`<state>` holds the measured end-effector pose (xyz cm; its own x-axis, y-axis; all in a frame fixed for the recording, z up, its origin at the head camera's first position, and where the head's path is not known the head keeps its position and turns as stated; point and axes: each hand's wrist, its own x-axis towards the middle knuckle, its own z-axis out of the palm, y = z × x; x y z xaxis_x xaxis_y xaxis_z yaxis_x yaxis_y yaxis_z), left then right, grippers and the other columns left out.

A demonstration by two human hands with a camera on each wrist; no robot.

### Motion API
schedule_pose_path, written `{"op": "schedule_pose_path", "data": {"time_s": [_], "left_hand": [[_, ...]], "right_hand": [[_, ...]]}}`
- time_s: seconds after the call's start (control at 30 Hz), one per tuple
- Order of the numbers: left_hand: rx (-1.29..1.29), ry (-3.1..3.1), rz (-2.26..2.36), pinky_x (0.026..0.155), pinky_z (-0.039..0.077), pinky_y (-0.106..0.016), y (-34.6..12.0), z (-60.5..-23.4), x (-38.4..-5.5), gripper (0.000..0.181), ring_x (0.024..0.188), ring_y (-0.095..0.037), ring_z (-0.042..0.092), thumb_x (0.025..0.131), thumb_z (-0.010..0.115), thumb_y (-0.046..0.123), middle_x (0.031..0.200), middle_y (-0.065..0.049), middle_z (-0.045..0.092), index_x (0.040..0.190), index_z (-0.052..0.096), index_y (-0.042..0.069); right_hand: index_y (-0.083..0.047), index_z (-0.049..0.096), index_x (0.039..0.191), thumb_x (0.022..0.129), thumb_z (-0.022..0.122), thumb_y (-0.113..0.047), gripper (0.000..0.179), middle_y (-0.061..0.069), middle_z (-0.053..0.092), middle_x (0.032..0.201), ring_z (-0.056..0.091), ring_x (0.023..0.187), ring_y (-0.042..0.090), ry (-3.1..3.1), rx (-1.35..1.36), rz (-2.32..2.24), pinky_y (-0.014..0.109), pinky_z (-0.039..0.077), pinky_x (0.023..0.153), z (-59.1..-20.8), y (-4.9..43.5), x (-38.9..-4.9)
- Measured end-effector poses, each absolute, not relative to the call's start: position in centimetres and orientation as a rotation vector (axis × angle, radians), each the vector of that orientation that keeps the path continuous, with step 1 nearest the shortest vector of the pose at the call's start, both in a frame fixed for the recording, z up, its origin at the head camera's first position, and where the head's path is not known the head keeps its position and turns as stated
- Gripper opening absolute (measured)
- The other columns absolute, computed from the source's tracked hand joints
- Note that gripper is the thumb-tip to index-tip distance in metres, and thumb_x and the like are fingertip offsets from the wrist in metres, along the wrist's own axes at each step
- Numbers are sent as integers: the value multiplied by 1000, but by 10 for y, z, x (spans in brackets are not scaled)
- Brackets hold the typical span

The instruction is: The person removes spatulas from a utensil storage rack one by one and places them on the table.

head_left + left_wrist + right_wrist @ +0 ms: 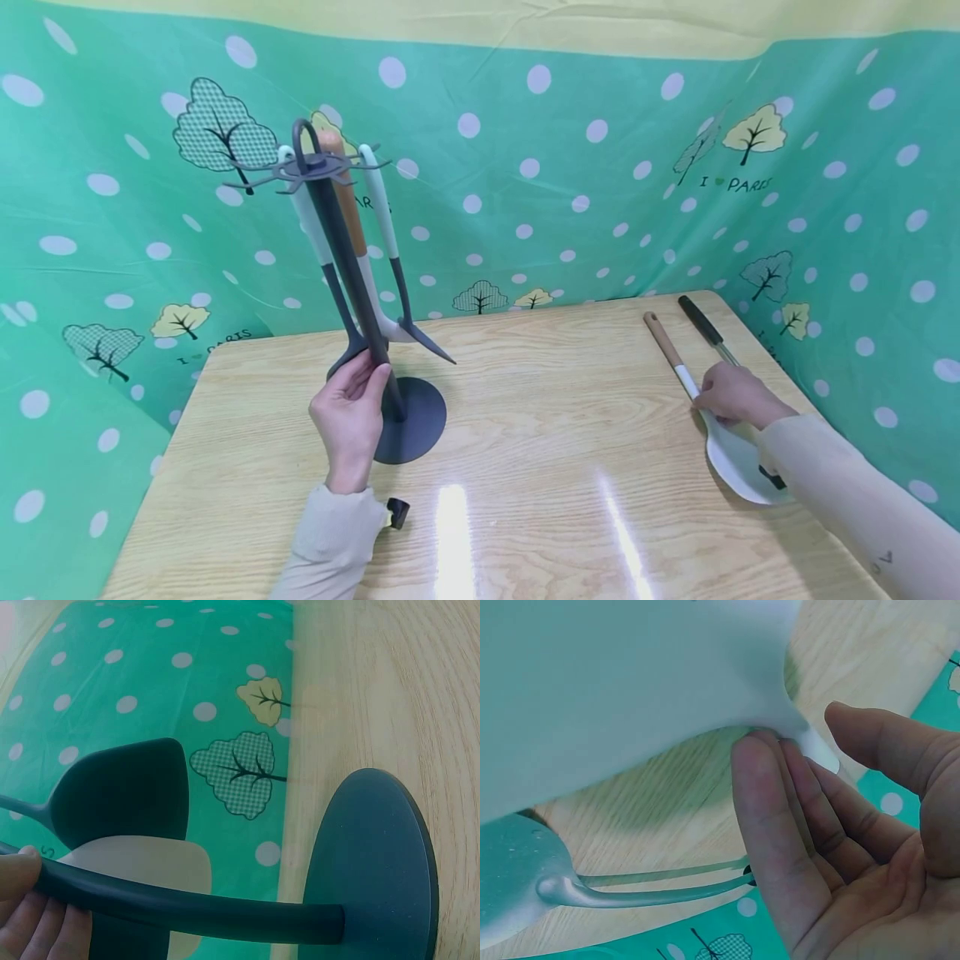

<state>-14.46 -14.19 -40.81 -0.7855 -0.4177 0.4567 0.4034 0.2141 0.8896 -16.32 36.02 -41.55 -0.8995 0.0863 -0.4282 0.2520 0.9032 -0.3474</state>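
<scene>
My left hand [349, 417] pinches the lower pole of a dark utensil stand [422, 421], thumb on one side and fingers on the other. From the stand's top hooks hang a dark turner [127, 795] with a pale handle, a white utensil with a wooden handle [348, 208], and another dark-headed one [405, 292]. Far to the right, my right hand [735, 393] reaches over a white spatula [731, 462] with a wooden handle end. Its nearly straight fingertips meet the spatula's neck in the right wrist view, while the thumb stays apart from it.
Beside the spatula lies a metal utensil with a black handle [701, 321]; its rounded metal head [525, 877] shows in the right wrist view. A wooden table [540, 400] lies between the hands. Green dotted cloth [570, 167] hangs behind and at both sides.
</scene>
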Motion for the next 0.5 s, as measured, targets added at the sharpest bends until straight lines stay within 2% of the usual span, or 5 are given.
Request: {"op": "schedule_pose_path", "data": {"time_s": [0.17,0.5], "left_hand": [[7,-1856,-1625,76,54,-17,-137,-394,-137,28,85,-14,70,80,75,0,100,-20,70,108,70,-3],[7,-1862,-1620,77,55,-18,-135,-390,-134,28,86,-17,70,81,74,-2,100,-20,70,108,70,-6]], "right_hand": [[7,63,86,87,64,-11,18,6,53,62,55,58,18,2656,249,-564,29,53,53,-415,360,-164],[5,61,86,89,61,-14,19,5,53,62,53,57,17,2675,191,-568,28,49,52,-409,358,-165]]}}
